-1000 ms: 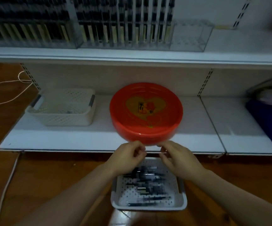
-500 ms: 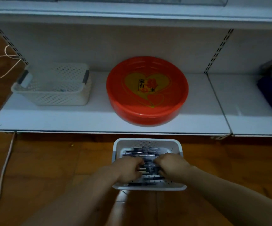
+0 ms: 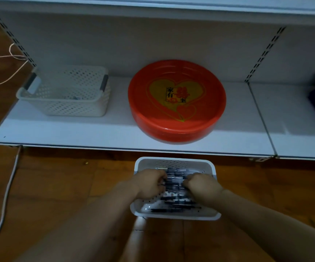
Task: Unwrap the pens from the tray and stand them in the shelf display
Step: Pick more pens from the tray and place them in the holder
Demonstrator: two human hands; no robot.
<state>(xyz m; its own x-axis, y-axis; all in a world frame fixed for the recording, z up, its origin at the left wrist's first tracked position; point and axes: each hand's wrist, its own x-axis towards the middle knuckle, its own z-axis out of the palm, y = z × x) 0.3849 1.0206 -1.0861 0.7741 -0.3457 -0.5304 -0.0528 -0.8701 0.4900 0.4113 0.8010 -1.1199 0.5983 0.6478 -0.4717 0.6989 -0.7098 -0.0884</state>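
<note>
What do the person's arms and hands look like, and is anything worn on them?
Both forearms are bare up to the frame's edge: no sleeves show. The left hand and right hand wear no gloves, and no watch, ring or bracelet is visible, though the dim, blurry picture could hide something small.

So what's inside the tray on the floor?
Dark pens piled across the tray. The left hand and right hand reach in and cover the middle, so what they hold is hidden.
</note>
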